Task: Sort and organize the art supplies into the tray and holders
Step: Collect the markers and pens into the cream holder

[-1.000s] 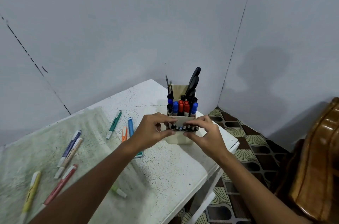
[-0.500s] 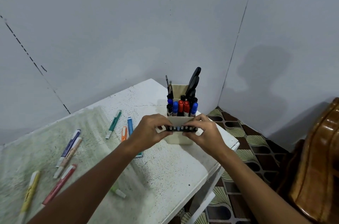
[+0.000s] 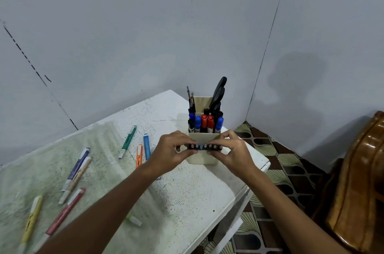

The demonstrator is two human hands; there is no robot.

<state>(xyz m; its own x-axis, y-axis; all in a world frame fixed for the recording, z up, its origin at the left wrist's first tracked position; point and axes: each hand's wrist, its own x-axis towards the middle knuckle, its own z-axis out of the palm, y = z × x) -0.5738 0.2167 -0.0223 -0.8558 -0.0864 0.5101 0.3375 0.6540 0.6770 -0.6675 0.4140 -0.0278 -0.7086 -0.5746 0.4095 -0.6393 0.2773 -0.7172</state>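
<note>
A cream stepped pen holder (image 3: 202, 158) stands near the table's far right corner, with blue, red and black markers (image 3: 205, 122) in its middle tier and black scissors (image 3: 218, 92) at the back. My left hand (image 3: 169, 153) and my right hand (image 3: 232, 151) pinch the two ends of a flat row of dark pens (image 3: 204, 147), held level just in front of the holder's lowest tier. Loose highlighters lie on the table to the left: green (image 3: 127, 141), blue (image 3: 146, 146), orange (image 3: 139, 155), navy (image 3: 76, 168), beige (image 3: 75, 180), red (image 3: 65, 211) and yellow (image 3: 31, 221).
The white speckled table (image 3: 187, 191) has its edge close on the right, above a patterned tile floor (image 3: 276, 172). Grey walls meet in a corner behind the holder. A brown wooden piece of furniture (image 3: 357, 187) stands at the far right. A small pale cap (image 3: 134, 220) lies under my left forearm.
Both hands with the pen row have lifted slightly and squared the row up against the holder's front. The loose highlighters lie as before.
</note>
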